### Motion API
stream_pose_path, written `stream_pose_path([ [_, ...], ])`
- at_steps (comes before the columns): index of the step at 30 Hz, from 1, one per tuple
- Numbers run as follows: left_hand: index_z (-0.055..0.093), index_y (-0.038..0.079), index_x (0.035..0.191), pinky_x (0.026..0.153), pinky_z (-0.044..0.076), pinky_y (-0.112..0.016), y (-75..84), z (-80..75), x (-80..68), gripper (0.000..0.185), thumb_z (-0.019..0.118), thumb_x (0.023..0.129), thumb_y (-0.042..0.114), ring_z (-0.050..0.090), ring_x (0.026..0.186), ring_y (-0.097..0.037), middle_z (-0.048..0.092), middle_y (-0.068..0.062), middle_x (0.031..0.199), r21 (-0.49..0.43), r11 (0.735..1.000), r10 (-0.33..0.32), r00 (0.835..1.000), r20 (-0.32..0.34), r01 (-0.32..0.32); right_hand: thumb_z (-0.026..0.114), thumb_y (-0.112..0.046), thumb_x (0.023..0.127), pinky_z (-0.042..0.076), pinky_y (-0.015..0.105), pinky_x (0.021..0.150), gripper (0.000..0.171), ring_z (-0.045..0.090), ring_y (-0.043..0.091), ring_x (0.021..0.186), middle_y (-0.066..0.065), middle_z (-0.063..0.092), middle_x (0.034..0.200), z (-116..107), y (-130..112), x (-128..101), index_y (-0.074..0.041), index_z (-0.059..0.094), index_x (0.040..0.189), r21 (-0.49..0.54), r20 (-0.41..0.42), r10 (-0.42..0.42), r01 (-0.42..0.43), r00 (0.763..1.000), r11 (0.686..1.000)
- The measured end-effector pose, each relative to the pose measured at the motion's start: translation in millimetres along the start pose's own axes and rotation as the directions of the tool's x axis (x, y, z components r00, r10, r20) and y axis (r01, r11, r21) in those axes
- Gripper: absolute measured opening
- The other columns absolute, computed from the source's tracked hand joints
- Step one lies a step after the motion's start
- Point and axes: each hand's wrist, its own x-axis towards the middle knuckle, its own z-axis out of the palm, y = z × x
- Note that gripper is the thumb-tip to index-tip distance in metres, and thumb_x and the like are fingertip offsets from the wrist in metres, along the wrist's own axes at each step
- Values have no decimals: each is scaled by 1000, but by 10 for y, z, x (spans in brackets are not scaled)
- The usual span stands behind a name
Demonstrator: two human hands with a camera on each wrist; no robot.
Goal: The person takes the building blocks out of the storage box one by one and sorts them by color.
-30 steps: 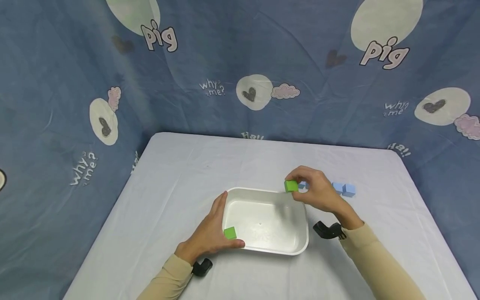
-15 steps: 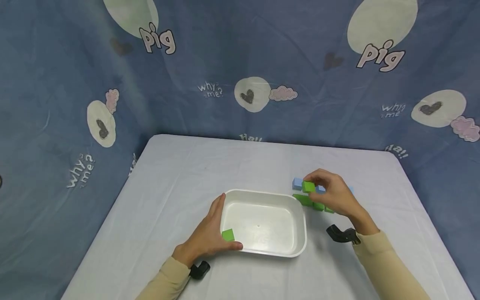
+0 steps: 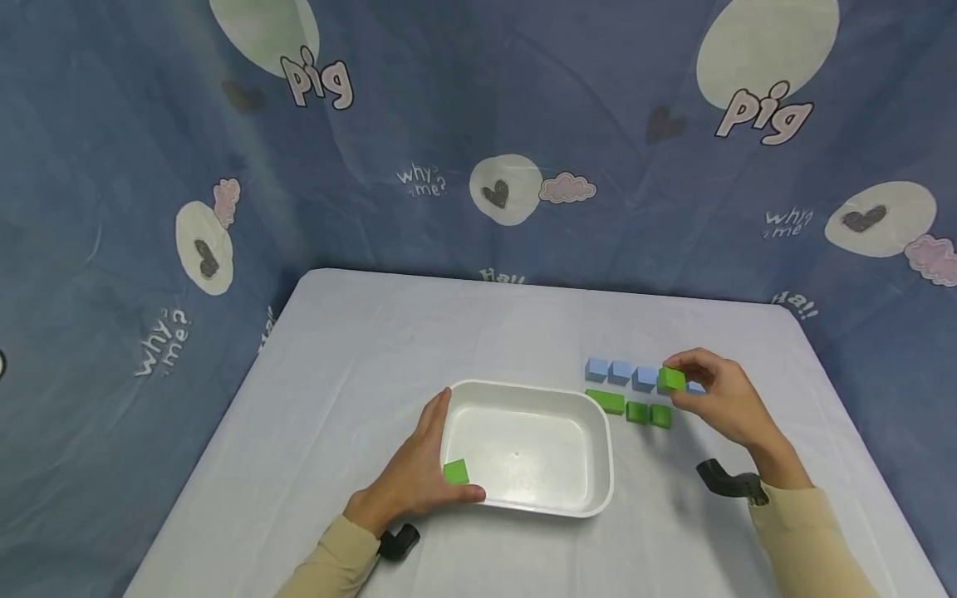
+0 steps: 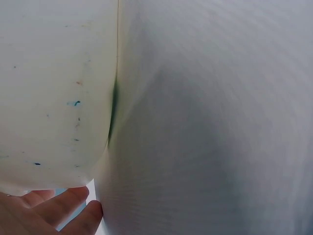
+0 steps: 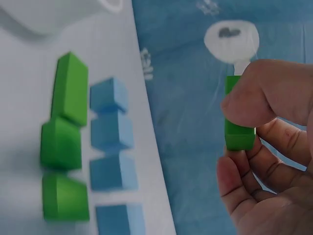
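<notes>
At the left end of a white plastic tray (image 3: 527, 461), my left hand (image 3: 413, 467) grips the corner, fingers along the side wall and thumb over the front rim. Inside that corner lies a green cube (image 3: 456, 472), partly behind the thumb. The left wrist view shows the tray's outer wall (image 4: 49, 98) with fingertips at its lower edge. My right hand (image 3: 721, 400) pinches a green block (image 3: 671, 379) between thumb and fingers, above the right end of a row of blue cubes (image 3: 619, 372). In the right wrist view the thumb covers part of the green block (image 5: 239, 141).
In front of the blue row stand a longer green block (image 3: 607, 402) and two green cubes (image 3: 638, 413), close to the tray's far right corner. A white cloth (image 3: 419, 332) covers the table. Behind it hangs a blue printed curtain (image 3: 374, 224).
My right hand has carried the green block rightward, from over the tray's far right corner to the blue row's right end, uncovering most of both rows. My left hand stays on the tray.
</notes>
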Motion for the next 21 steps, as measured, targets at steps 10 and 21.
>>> stream_pose_path([
  [10, 2, 18, 165, 104, 44, -54, 25, -5, 6, 147, 92, 58, 62, 45, 136, -35, 9, 1, 169, 1, 1000, -8, 1000, 15, 8, 76, 6, 84, 43, 7, 82, 37, 59, 3, 98, 17, 66, 115, -87, 206, -182, 3, 65, 119, -77, -20, 59, -61, 998, 995],
  [21, 3, 15, 165, 106, 43, -54, 1, 1, 17, 147, 92, 58, 63, 45, 135, -35, 11, -3, 168, 13, 1000, 11, 1000, 4, -11, 72, 6, 84, 51, 54, 90, 36, 63, 40, 106, 21, 66, 116, 16, 445, -276, 5, 66, 119, -156, 16, 139, -135, 990, 979],
])
